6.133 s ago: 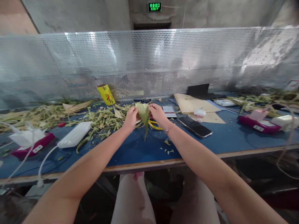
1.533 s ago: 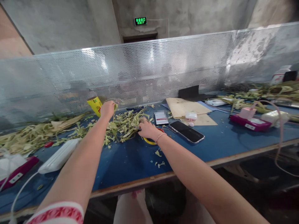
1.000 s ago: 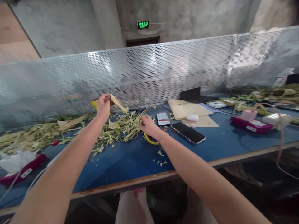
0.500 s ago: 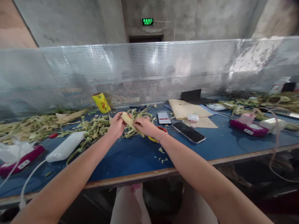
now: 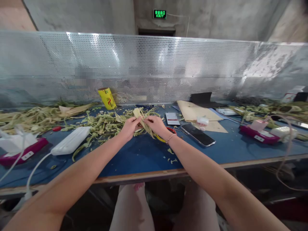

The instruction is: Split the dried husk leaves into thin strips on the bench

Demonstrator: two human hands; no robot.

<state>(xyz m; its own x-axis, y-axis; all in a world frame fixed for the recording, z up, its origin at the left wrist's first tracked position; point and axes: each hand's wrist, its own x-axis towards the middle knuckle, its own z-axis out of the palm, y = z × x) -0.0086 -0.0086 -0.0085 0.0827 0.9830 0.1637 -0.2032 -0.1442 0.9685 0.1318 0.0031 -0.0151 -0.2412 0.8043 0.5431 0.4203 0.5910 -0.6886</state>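
Over the blue table, both hands hold a pale yellow-green dried leaf [image 5: 147,129], which slants from upper left to lower right. My left hand [image 5: 131,127] is closed on its left edge. The fingertips of my right hand [image 5: 156,124] pinch the leaf's right side, close to the left fingers. Small plant stalks and scraps [image 5: 104,126] lie in a loose heap beneath and to the left of the hands. Partly behind my right wrist is a ring-shaped yellow and red object [image 5: 160,138] whose kind I cannot make out.
A yellow can-shaped container [image 5: 107,98] leans near the perforated metal screen [image 5: 149,64]. To the right lie a small box [image 5: 172,118], a phone [image 5: 198,134] and brown paper [image 5: 190,110]. A white power strip [image 5: 71,140] and a magenta device [image 5: 26,153] lie at left; another magenta device [image 5: 258,134] lies at right.
The leaf has turned to a steeper slant and its upper end looks more spread. Both hands stay on it, fingers slightly shifted. The whole view has shifted a little.
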